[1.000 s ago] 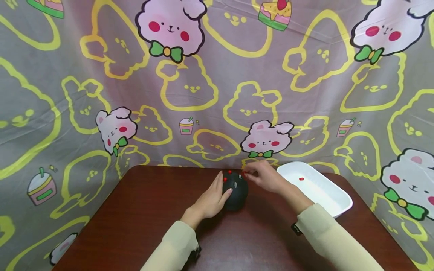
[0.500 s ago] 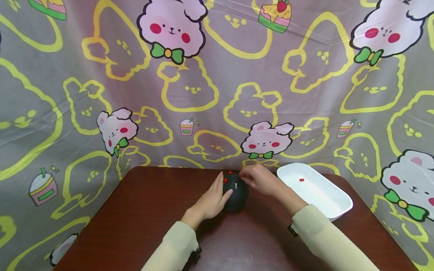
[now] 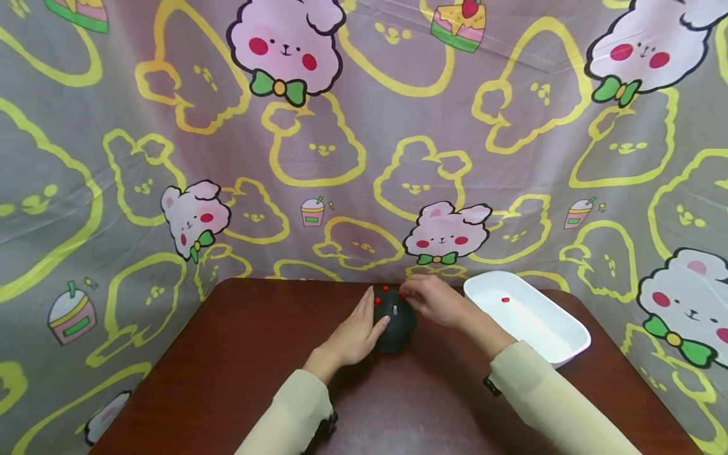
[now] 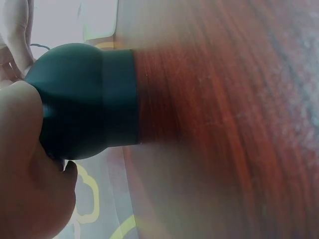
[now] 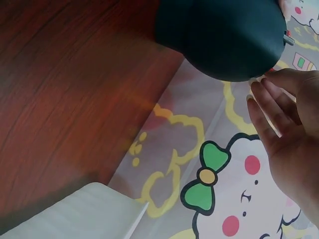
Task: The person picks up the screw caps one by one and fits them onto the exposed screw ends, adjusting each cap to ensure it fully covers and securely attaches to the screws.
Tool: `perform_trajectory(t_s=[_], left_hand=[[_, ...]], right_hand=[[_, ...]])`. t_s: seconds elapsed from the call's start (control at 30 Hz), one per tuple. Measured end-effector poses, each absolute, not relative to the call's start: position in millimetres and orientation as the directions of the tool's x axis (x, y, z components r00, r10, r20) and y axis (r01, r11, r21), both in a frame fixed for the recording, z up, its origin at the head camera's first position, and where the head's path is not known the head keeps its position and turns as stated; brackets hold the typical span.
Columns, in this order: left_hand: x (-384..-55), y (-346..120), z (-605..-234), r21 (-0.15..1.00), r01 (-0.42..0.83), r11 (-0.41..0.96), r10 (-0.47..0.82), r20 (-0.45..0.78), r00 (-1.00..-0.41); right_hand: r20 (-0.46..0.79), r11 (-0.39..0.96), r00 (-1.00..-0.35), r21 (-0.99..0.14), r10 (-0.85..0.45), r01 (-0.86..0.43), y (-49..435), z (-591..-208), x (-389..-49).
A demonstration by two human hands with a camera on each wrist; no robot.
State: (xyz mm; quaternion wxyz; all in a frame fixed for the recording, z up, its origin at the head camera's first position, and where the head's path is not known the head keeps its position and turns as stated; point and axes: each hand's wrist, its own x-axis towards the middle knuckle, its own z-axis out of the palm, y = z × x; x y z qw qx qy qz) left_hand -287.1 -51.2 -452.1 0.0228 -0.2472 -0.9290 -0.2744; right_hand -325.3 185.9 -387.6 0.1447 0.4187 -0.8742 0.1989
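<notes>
A dark, ball-shaped object on a short round base stands on the table, with small red caps and a bare threaded screw sticking out of its top. My left hand rests along its left side, fingers straight and thumb on the near face. With thumb and fingertips, my right hand pinches another red cap at the ball's upper right. The right wrist view shows those fingertips right at the ball's surface, close to a metal screw.
A white tray stands on the right of the brown table, a single red piece lying in it. Behind the table hangs a patterned cloth.
My right hand has moved left and slightly down to the ball, bringing the red cap to the screw at the upper right. My left hand stays in place.
</notes>
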Motion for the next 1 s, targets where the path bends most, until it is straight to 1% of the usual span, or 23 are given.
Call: perform_trajectory(t_s=[0.23,0.37,0.5,0.8,1.0], left_hand=[[-287,-51,-454,0.505,0.462,0.729,0.440,0.173,-0.881],[-289,-52,-455,0.498,0.462,0.733,0.441,0.169,-0.882],[-289,-52,-455,0.497,0.464,0.733,0.442,0.170,-0.881],[-289,-52,-455,0.503,0.466,0.728,0.444,0.171,-0.879],[-290,-52,-455,0.504,0.471,0.724,0.447,0.176,-0.877]], right_hand=[[0.380,0.580,-0.637,-0.267,-0.671,-0.770,188,-387,-325],[0.368,0.595,-0.652,-0.271,-0.662,-0.757,188,-385,-324],[0.361,0.598,-0.655,-0.270,-0.664,-0.755,190,-385,-324],[0.329,0.602,-0.642,-0.226,-0.692,-0.766,200,-380,-320],[0.353,0.615,-0.639,-0.192,-0.684,-0.765,210,-370,-317]])
